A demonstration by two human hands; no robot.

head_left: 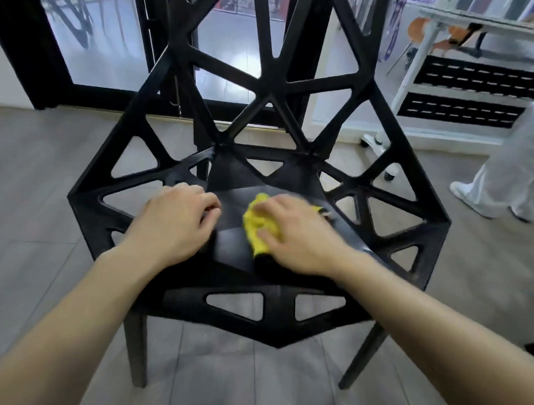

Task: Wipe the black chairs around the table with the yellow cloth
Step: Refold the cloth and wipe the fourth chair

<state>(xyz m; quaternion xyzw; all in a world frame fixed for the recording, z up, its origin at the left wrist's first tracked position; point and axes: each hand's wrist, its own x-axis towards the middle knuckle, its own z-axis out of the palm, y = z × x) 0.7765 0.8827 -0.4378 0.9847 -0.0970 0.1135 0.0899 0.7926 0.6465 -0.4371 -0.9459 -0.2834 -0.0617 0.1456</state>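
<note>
Head view looks down on one black chair [262, 158], an open lattice of triangular cut-outs standing on a grey plank floor [37, 190]. The right hand [292, 234] lies on the middle of the seat with the yellow cloth [258, 223] bunched under its fingers; its grip is curled over the cloth and presses it flat against the plastic, and the blur there suggests a stroke in progress. The left hand [175, 222] rests on the seat just beside it, fingers curled under and holding nothing, apparently steadying the chair.

As I judge it, the wiping is in its working phase on this chair's seat. Nothing shows whether the backrest, the side frames or the legs are done, so they must count as left, along with any other chairs; reflections of such chairs appear in the glass door [91, 38] behind.

No container is in sight. A white table [454, 20] stands at the far right, and another person's white-trousered legs [515, 165] nearby.
</note>
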